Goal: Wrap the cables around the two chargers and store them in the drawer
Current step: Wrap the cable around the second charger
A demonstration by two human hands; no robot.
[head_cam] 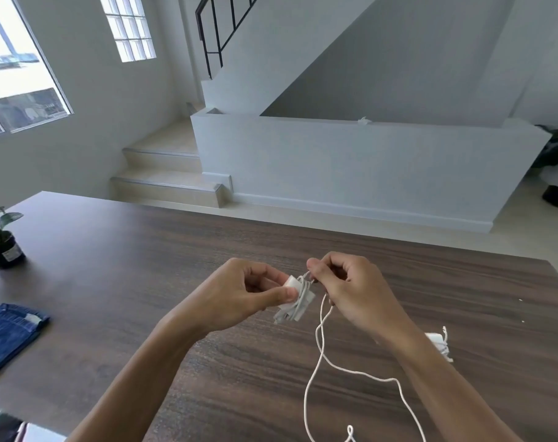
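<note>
Left hand point(239, 295): thumb and fingers pinch the small white block-shaped charger point(295, 298), holding it up above the dark wood-grain surface point(111, 266).
Right hand point(351, 288): fingers closed on the thin white cable point(319, 339) just beside the charger's upper right corner.
Cable: several turns already lie around the held charger; the loose remainder hangs below the right hand, loops over the surface and runs out at the lower edge of the view.
Second charger point(440, 344): a white block with its cable wound on, lying on the surface to the right, partly hidden behind the right forearm.
Left edge: folded blue denim cloth point(9, 336) and a small potted plant point(1, 244) rest on the surface.
</note>
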